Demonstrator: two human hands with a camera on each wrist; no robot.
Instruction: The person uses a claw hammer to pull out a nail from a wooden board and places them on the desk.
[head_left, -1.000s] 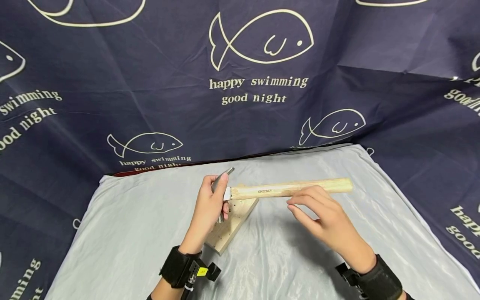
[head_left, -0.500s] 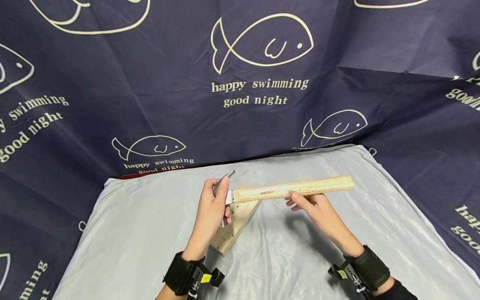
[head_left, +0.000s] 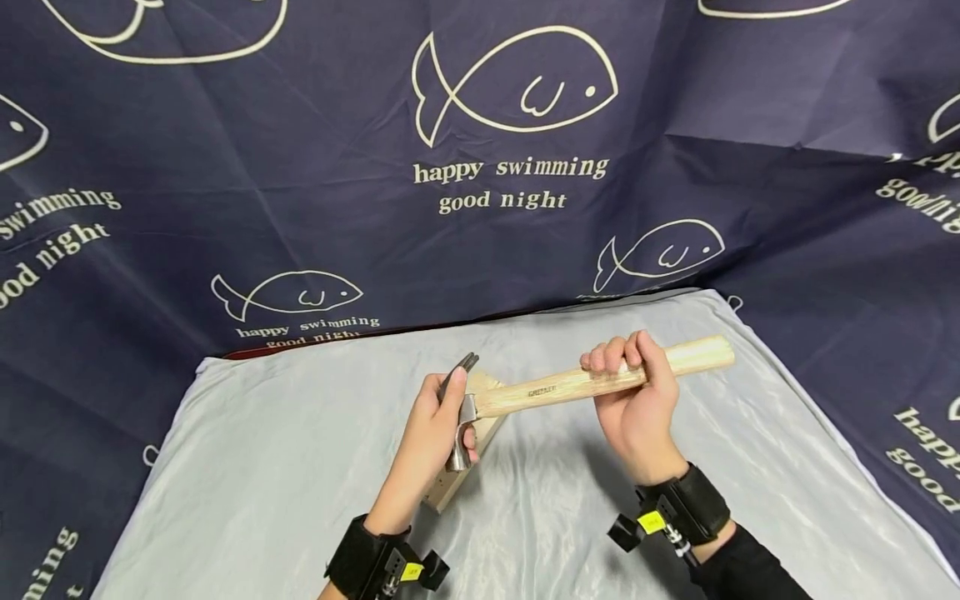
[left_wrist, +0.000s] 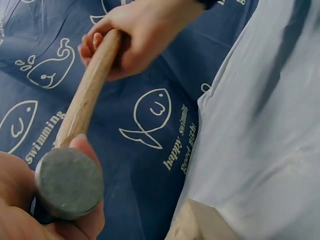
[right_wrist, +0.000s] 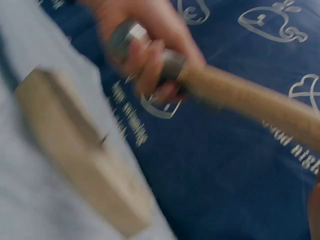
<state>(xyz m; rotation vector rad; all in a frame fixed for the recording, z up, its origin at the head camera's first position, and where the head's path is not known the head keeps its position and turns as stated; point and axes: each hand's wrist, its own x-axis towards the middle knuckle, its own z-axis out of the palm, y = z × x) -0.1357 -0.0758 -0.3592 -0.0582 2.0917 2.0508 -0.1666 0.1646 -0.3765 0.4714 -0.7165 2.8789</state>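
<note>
A claw hammer (head_left: 543,392) with a pale wooden handle is held up over the table, lying nearly level in the head view. My left hand (head_left: 429,429) grips its metal head, thumb along the claw side. Farther right, my right hand (head_left: 633,408) has its fingers wrapped round the handle, whose end sticks out beyond it. The round striking face (left_wrist: 70,184) points at the left wrist camera. Beneath the head lies a wooden block (right_wrist: 80,145), partly hidden by the hammer and left hand in the head view. A thin dark point stands at the block's edge in the right wrist view.
A light grey satin cloth (head_left: 570,517) covers the table. Behind and at both sides hangs a dark blue curtain (head_left: 510,250) printed with fish and lettering. Each wrist wears a black strap (head_left: 690,504) with a small camera.
My right hand has gone from loose fingers beside the handle to a full grip round it. The hammer has tilted, its handle end rising slightly rightward and more of its head showing.
</note>
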